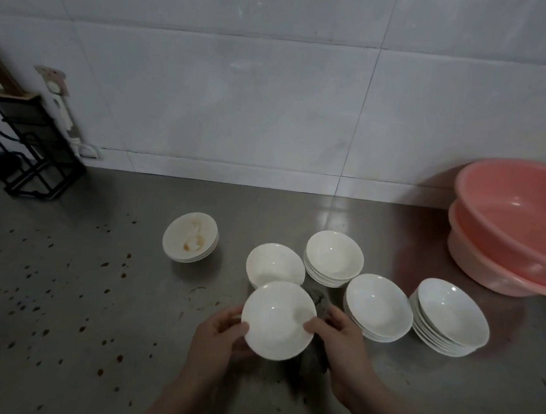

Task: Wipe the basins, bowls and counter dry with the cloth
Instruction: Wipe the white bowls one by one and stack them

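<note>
Both hands, left (pixel 217 337) and right (pixel 342 341), grip one bowl (pixel 276 319); right also clutches the cloth (pixel 319 301). Five bowl stacks and two basins (pixel 514 228) sit from 10 to 2 o'clock.

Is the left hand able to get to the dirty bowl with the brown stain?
Probably not right now: the left hand is busy holding a white bowl. The counter between it and the stained bowl looks free, so once it lets go, likely yes.

The table (pixel 60 287) looks like brushed metal, dull grey and speckled with brown spots. The bowls (pixel 378 305) are glossy white ceramic. The basins (pixel 520 228) are smooth pink plastic. The cloth (pixel 319 301) is grey and matt. The wall tiles (pixel 242 88) have a faint sheen.
</note>
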A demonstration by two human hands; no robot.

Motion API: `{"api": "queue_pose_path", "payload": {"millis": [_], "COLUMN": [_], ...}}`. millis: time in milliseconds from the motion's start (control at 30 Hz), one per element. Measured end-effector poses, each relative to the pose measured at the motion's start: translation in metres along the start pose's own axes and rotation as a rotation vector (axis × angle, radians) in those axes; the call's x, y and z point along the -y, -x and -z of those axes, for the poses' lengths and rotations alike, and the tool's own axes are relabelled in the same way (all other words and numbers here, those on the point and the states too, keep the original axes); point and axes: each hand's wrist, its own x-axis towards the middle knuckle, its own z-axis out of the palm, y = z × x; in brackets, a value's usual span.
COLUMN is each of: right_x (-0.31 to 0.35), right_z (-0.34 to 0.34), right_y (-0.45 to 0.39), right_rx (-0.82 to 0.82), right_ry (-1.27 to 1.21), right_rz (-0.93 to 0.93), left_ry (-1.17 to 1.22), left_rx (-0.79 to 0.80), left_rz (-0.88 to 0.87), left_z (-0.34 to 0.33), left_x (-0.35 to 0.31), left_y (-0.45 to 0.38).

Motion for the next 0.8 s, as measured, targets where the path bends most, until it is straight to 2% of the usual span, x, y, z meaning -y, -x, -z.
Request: {"api": "queue_pose_path", "payload": {"millis": [100,267,467,633,800], "right_x": [0.000,0.030,0.036,0.035,0.030], "right_z": [0.001,0.000,-0.001,0.000,-0.002], "right_y": [-0.002,-0.008,-0.005,-0.007,-0.010], "right_rx": [0.005,0.032,0.031,0.014,0.019], "right_ry": [0.013,-0.110,-0.143,-0.166,-0.141], "right_rz": [-0.023,0.048,0.042,0.025,0.019], "left_ry": [0.008,-0.073,-0.122,-0.194,-0.144], "left_rx": [-0.065,-0.154,-0.199,-0.183,-0.140], "left_rz": [0.021,-0.121,-0.145,-0.130,-0.145], "left_z": [-0.005,-0.012,-0.019,-0.027,-0.033], "left_x": [0.001,-0.024,-0.026,-0.020,-0.006], "left_y": [-0.011,-0.044,-0.081,-0.087,-0.085]}}
